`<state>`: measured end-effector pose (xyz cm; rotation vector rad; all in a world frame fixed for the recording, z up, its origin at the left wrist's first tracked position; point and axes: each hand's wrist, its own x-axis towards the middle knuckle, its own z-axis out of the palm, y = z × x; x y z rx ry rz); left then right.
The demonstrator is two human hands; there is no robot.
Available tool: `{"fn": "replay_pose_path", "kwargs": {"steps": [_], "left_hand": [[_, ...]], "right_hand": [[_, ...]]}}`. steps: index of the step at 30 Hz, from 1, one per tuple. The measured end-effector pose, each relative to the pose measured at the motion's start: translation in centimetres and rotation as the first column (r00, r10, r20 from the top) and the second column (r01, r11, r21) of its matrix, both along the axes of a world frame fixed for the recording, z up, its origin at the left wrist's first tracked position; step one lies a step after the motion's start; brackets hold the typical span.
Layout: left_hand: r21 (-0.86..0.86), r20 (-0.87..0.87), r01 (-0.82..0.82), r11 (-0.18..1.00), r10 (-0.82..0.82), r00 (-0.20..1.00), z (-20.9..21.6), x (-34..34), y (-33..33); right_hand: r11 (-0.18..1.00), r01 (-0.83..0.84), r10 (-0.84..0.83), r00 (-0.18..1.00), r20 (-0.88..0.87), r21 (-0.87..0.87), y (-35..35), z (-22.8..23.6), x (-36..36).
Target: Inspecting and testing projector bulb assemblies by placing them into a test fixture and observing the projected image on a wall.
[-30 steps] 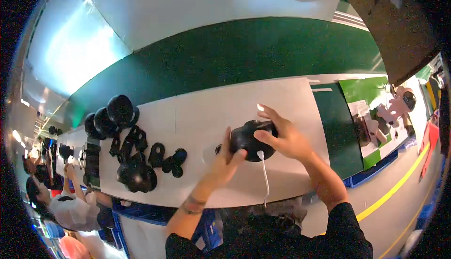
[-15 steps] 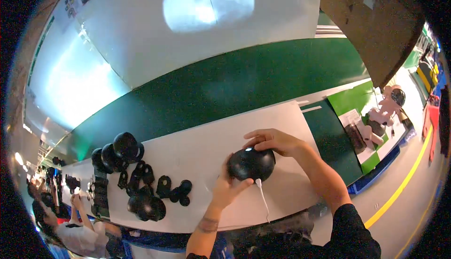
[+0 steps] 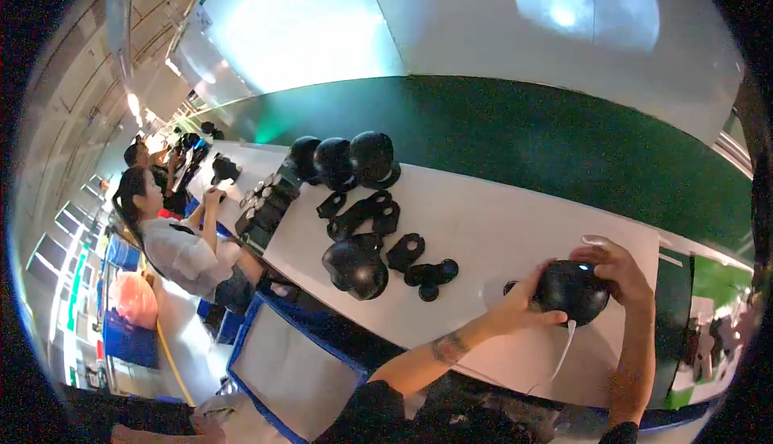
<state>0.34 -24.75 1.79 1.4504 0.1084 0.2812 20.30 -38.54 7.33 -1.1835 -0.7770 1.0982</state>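
Note:
A round black ball-shaped device [image 3: 573, 295] is held between my two hands above the white tabletop at the right, a small bright spot showing near its top. My left hand [image 3: 519, 305] grips its left side, thumb across the lower front; the other fingers are partly hidden. Round the right side and top curls my right hand [image 3: 618, 273], its fingers partly behind the ball. From the underside a white cable [image 3: 561, 357] runs down toward the table's near edge. Just left of the ball, a small dark round part [image 3: 510, 287] is partly covered by my left hand.
Black balls on bases [image 3: 372, 158] stand along the table's far edge. Black brackets [image 3: 405, 251], more balls [image 3: 356, 267] and small round parts [image 3: 431, 275] lie nearer. A co-worker [image 3: 177, 243] sits at the left. A pale round projection [image 3: 586, 5] shows on the white wall.
My view has swung left, so the table and parts appear farther right and the co-worker shows more fully. Both hands still hold the ball; my right hand has shifted from its top toward its right side.

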Motion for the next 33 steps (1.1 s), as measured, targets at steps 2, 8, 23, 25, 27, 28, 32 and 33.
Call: {"fn": "replay_pose_path", "kwargs": {"steps": [2,8,23,25,27,28,32,33], "left_hand": [[-0.034,0.022,0.000,0.999,0.000,1.000,0.3,-0.3,0.0],[-0.029,-0.011,-0.008,1.000,0.008,1.000,0.7,-0.2,0.0],[0.015,0.030,-0.031,0.999,0.031,0.999,0.9,-0.2,0.2],[0.091,0.024,-0.017,0.996,0.015,1.000,0.7,0.0,0.3],[0.086,0.007,-0.034,0.996,0.034,0.999,0.3,0.1,0.0],[0.077,-0.008,-0.040,0.996,0.041,0.999,0.1,-0.1,0.0],[-0.053,0.097,-0.008,0.999,0.014,0.995,0.2,0.5,-0.4],[0.006,0.054,-0.016,1.000,0.016,0.998,0.2,1.2,-0.7]], "right_hand": [[0.995,-0.044,0.042,0.999,-0.017,-0.088,-0.4,-0.6,0.7],[0.999,-0.031,0.032,0.999,0.030,-0.038,0.2,-0.2,0.2],[1.000,-0.003,0.003,0.999,-0.049,-0.017,0.8,0.5,-0.5],[0.990,0.036,-0.018,0.992,0.128,-0.139,0.4,-0.1,0.3],[0.992,0.042,-0.020,0.982,0.188,-0.116,0.3,-0.4,0.1],[0.994,0.060,-0.035,0.968,0.249,-0.094,0.5,-0.3,-0.3],[0.991,0.043,-0.036,0.998,0.059,-0.124,-0.7,-0.3,0.7],[0.989,0.074,-0.066,0.996,0.067,-0.129,-1.4,-0.2,1.1]]}}
